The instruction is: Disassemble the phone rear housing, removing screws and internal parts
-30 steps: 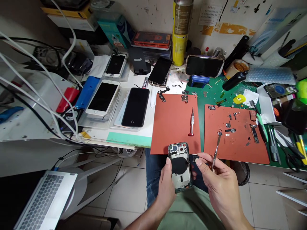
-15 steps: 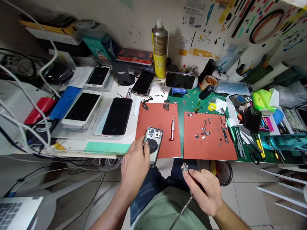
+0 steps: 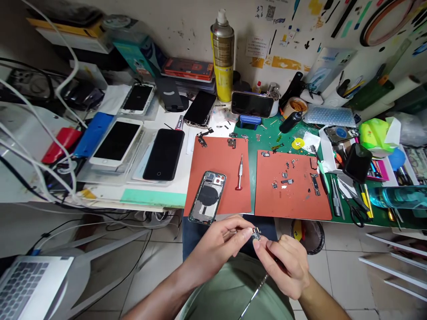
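My left hand (image 3: 225, 238) and my right hand (image 3: 285, 262) meet in front of the table edge over my lap. Between their fingertips is a small metallic phone part (image 3: 255, 234); its exact kind is too small to tell. My right hand also keeps a thin metal tool, perhaps tweezers (image 3: 255, 291), in its palm, with the shaft pointing down toward my shirt. An opened phone housing (image 3: 207, 198) with a dark round pad lies on the left orange mat (image 3: 230, 155), its lower end at the mat's front edge. Beside it rests a small screwdriver (image 3: 240, 171) with a red cap.
Several tiny phone parts are spread over the right orange mat (image 3: 290, 206). A black phone (image 3: 164, 154) and a white phone (image 3: 116, 142) lie at the left. A yellow spray can (image 3: 222, 58) stands at the back. Scissors (image 3: 357, 213) and pens lie at the right.
My left hand has let go of the phone housing, which now lies on the left mat. It has moved right to the small part in my right hand's fingers.
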Available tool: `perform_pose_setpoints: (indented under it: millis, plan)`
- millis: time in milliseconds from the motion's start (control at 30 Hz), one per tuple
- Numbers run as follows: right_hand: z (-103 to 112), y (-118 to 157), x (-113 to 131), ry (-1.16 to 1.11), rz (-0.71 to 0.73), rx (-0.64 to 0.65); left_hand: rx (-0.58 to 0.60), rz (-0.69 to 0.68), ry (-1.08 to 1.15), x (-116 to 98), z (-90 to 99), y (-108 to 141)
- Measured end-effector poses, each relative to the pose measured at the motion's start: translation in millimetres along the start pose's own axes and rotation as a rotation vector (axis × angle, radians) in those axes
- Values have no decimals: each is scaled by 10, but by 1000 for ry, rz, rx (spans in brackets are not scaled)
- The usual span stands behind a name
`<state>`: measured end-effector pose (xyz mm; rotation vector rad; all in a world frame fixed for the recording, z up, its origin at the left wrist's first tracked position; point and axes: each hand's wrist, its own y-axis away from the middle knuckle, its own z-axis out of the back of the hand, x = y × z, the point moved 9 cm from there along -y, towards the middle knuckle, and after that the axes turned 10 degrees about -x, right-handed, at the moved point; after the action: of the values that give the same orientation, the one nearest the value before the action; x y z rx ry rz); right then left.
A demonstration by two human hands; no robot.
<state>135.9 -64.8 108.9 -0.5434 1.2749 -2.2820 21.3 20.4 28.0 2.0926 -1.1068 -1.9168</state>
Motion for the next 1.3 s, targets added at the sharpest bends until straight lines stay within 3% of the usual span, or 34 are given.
perform_pose_setpoints:
  millis: [200, 333, 467, 600, 667, 967, 1300]
  plan:
    - [24, 145, -27, -33, -13, -8, -16, 93, 73, 14, -56, -70]
    - [42, 205, -105, -70, -160, -20, -31, 97, 72, 33, -45, -84]
    - [-7, 215, -276, -111, -550, 2, -70, 65, 47, 40, 3, -99]
    - [-262, 461, -458, -489, -1166, 89, -88, 63, 25, 30, -4, -116]
    - [-332, 542, -479, -598, -1323, 106, -99, 59, 13, 10, -19, -122]
    - [-450, 847, -487, -787, -1720, 100, -180, 22, -10, -51, -44, -117]
    - [-457, 955, -436, -775, -1779, 85, -225, -1, -13, -42, -39, -112]
